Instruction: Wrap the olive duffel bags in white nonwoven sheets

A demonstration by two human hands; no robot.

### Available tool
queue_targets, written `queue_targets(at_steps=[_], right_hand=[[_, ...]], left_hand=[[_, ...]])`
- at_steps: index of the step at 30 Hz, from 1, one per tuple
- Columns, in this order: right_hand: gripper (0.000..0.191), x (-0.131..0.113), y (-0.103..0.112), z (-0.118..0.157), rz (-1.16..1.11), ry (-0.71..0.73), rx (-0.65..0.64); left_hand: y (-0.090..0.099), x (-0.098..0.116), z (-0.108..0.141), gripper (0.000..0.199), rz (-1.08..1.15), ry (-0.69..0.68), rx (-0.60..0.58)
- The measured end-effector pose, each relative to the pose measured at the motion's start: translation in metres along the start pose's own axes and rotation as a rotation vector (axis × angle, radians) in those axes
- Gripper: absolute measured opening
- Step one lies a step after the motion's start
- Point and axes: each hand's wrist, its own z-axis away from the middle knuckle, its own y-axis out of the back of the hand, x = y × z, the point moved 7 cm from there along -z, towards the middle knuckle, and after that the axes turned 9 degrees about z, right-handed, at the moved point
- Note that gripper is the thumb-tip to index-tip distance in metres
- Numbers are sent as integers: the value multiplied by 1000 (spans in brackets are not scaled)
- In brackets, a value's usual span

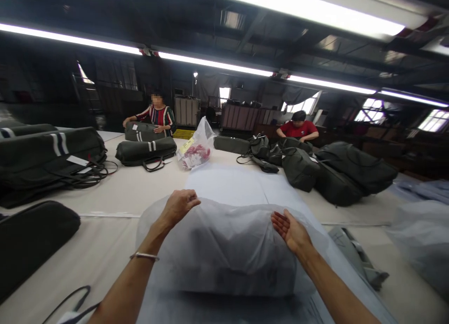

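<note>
In front of me lies a translucent plastic bag (228,239) with a dark, bulky shape inside, probably a bag like those around it. At its upper left edge, my left hand (178,206) is closed, pinching the plastic between thumb and fingers. On the upper right, my right hand (291,229) lies against the plastic, its palm turned inward. Its fingers are stretched out and the thumb stands apart. Under the bundle, white sheets (224,181) are spread over the table.
Dark green bags with white stripes (56,148) lie on the left, and more dark bags (351,169) are piled on the right. A clear bag with pink contents (196,150) stands ahead. A grey tape dispenser-like tool (358,256) lies right. Two people work across the table (122,197).
</note>
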Motion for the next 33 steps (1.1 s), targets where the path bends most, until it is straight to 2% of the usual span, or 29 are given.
queue_targets(at_steps=[4,6,9,11,13,14,16,18,20,22,24,27,29,31,33], right_hand=[[24,-2,-2,0,-10,8,21],[24,-2,-3,-1,-7,14,25],[25,-1,-3,-4,-6,13,13],[25,0,-3,-5,-13,12,2],[26,0,-3,-5,-27,6,3],[26,-1,-3,-5,-33,1,6],[27,-3,-5,-2,-43,-13,10],[27,-6,-6,3,-48,-19,-5],[28,-11,-7,10,-36,3,-53],[28,-21,0,19,43,105,-90],[29,-37,19,31,225,315,-29],[32,-66,59,56,569,750,248],[40,-78,83,70,728,988,406],[54,-82,100,72,823,1090,478],[65,-85,105,68,903,1097,489]], left_hand=[[-30,-6,-15,16,-36,-23,10],[-38,-10,-15,17,-67,-9,57],[-29,-9,-9,27,-121,12,208],[-22,8,-9,35,-112,-73,274],[-27,36,-13,43,-62,-219,214],[-36,50,-17,49,-31,-277,137],[-59,72,-25,58,13,-291,-43],[-79,84,-32,44,35,-239,-159],[-91,89,-38,23,46,-207,-194],[-96,90,-42,20,66,-211,-181],[-97,86,-46,21,106,-223,-163],[-96,81,-51,24,190,-258,-143],[-99,80,-54,25,242,-275,-166],[-106,78,-56,24,262,-247,-226],[-114,75,-58,24,252,-186,-288]])
